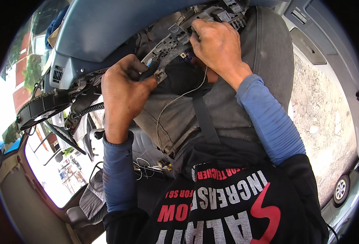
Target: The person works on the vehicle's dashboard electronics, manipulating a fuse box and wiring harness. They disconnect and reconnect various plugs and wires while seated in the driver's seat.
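your left hand (126,91) pinches a dark piece (150,70) at the metal bracket (169,47)'s 7 o'clock end; axis runs 7-to-1. right hand (218,44) nearer the 1 o'clock end, can't tell its grip.

One bracket (170,46), two sleeves (117,175) (271,118)

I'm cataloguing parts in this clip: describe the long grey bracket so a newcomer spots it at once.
Find the big blue-grey dashboard at the top. Below its edge, the bracket slants up from the left hand toward the right hand. Its rigid, uneven grey body sets it apart from the thin, pale, curving cable nearby.
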`<state>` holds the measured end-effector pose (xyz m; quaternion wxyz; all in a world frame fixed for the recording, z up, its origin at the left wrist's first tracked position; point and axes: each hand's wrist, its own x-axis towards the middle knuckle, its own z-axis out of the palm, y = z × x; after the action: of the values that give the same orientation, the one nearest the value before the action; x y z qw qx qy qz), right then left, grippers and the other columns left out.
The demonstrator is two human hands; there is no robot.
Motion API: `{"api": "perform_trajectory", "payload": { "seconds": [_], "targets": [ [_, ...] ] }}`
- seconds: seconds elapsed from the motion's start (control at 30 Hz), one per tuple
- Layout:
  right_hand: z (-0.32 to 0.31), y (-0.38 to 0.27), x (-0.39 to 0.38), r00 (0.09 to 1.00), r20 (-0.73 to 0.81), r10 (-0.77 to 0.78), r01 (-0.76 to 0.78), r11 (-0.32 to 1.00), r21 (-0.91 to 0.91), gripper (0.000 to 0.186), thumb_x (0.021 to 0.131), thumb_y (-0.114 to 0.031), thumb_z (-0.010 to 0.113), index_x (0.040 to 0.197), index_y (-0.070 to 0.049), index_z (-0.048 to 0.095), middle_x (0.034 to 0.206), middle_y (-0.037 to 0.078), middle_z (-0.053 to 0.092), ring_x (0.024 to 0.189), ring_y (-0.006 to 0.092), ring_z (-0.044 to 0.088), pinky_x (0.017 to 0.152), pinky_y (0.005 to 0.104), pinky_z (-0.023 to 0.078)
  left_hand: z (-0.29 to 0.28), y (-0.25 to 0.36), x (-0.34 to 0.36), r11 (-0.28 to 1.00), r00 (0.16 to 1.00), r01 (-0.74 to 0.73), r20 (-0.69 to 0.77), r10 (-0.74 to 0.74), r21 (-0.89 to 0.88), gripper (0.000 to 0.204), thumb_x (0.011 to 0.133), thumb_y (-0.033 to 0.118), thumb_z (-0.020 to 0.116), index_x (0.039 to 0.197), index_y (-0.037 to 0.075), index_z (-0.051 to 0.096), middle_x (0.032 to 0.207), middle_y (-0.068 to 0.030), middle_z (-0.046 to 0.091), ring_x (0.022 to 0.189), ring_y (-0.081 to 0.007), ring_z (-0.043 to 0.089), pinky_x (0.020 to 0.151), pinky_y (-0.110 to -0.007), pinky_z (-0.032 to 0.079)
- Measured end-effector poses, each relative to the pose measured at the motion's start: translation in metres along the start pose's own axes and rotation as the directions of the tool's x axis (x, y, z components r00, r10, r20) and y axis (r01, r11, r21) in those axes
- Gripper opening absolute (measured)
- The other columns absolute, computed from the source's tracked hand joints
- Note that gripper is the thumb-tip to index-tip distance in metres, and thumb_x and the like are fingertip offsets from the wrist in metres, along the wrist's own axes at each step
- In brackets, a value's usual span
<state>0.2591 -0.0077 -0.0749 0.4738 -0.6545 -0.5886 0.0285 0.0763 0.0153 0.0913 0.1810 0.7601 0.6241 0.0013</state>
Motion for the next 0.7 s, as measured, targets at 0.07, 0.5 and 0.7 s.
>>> {"api": "perform_trajectory", "payload": {
  "seconds": [0.07, 0.5, 0.7],
  "targets": [
    [0.0006, -0.0001, 0.0007, 1.000, -0.006, 0.000, 0.000, 1.000, 0.004, 0.014, 0.082, -0.014, 0.078, 0.085, -0.005, 0.069, 0.076, 0.016, 0.074, 0.073, 0.0371, 0.073, 0.079, 0.0503, 0.057, -0.0012, 0.0004, 0.0001, 1.000, 1.000, -0.013, 0.026, 0.013, 0.002, 0.014, 0.077, -0.003, 0.079, 0.087, -0.003, 0.068, 0.074, -0.0074, 0.074, 0.066, -0.0074, 0.063, 0.060, -0.026, 0.048],
    [-0.0017, 0.0005, 0.0014, 0.999, -0.030, 0.016, -0.015, 0.999, 0.043, 0.015, 0.085, -0.011, 0.077, 0.083, -0.005, 0.063, 0.076, 0.014, 0.070, 0.073, 0.0395, 0.070, 0.067, 0.0509, 0.056, 0.0013, 0.0000, -0.0001, 1.000, 1.000, -0.003, -0.004, 0.003, 0.011, 0.014, 0.073, 0.000, 0.078, 0.085, -0.002, 0.071, 0.073, -0.0065, 0.073, 0.066, -0.0090, 0.063, 0.065, -0.027, 0.049],
    [-0.0068, -0.0045, 0.0022, 0.999, -0.010, 0.044, -0.043, 0.998, 0.043, 0.013, 0.084, -0.011, 0.079, 0.087, -0.006, 0.068, 0.072, 0.014, 0.069, 0.070, 0.0386, 0.069, 0.070, 0.0487, 0.056, 0.0011, 0.0019, -0.0037, 1.000, 0.999, -0.028, -0.032, 0.028, -0.002, 0.018, 0.072, 0.003, 0.079, 0.087, -0.003, 0.071, 0.067, -0.0079, 0.069, 0.060, -0.0092, 0.061, 0.059, -0.029, 0.047]
  ]
}}
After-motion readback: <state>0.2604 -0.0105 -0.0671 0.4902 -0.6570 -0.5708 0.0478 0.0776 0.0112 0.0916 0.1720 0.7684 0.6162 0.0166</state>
